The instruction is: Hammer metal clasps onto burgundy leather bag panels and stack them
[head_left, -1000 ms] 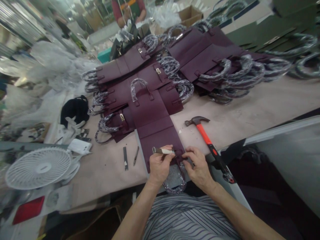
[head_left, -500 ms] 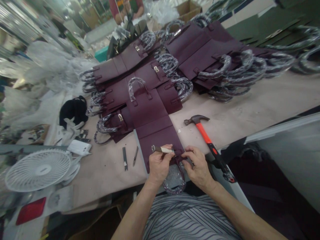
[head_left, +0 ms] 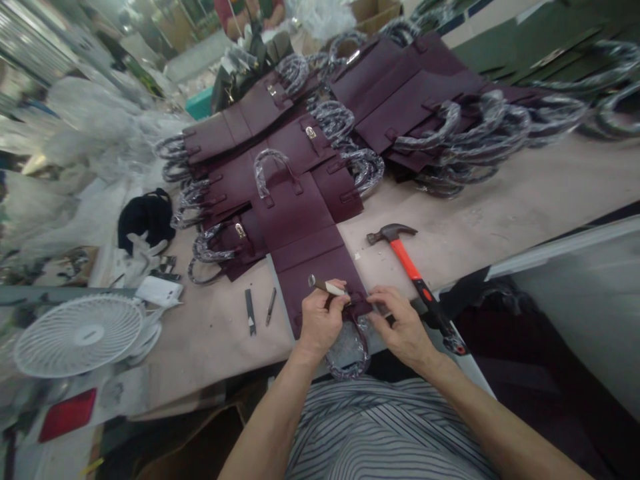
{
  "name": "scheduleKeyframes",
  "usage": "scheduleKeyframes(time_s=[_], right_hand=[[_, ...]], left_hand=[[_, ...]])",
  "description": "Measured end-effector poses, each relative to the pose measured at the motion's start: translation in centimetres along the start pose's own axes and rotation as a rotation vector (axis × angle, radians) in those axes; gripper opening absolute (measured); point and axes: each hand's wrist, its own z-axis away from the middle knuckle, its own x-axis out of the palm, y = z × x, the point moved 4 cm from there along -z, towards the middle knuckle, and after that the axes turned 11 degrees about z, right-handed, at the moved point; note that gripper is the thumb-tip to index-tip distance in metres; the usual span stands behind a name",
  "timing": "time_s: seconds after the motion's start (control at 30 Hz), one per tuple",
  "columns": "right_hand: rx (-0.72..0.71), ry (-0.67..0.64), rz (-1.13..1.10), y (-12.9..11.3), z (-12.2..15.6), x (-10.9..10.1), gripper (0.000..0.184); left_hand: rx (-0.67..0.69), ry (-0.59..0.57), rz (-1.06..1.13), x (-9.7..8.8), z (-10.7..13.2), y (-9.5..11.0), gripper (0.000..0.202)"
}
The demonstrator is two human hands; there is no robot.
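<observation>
A flat maroon leather bag panel lies on the table in front of me, its plastic-wrapped handle hanging over the near edge. My left hand is closed on a small tool with a pale grip and metal end, held against the panel near the handle tab. My right hand pinches the panel's edge at that same tab, fingers pressed together.
A red-handled hammer lies just right of my hands. Two small metal tools lie to the left. Stacks of maroon panels with wrapped handles fill the far table. A white fan sits at left. Another person works at the far end.
The view has shifted slightly down. My left hand has tipped the tool a little; both hands stay at the handle tab.
</observation>
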Motion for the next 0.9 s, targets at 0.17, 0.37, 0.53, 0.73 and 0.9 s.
scheduleKeyframes(time_s=[0.17,0.37,0.53,0.73,0.9], right_hand=[[-0.006,-0.021,-0.005,-0.1,0.0,-0.9,0.016],[-0.212,-0.099,0.268,-1.7,0.7,-0.7,0.024],[-0.27,-0.173,0.391,-2.0,0.4,-0.8,0.03],[-0.238,-0.197,0.371,-1.8,0.6,-0.9,0.028],[-0.215,-0.14,0.298,-2.1,1.3,-1.4,0.026]], left_hand=[[0.048,-0.001,0.003,0.0,0.2,0.1,0.01],[0.124,-0.007,-0.047,0.2,0.4,0.3,0.01],[0.193,0.029,-0.107,0.7,0.9,0.4,0.007],[0.271,0.037,-0.167,1.4,1.4,0.7,0.009],[0.273,0.027,-0.167,1.3,1.1,0.9,0.01]])
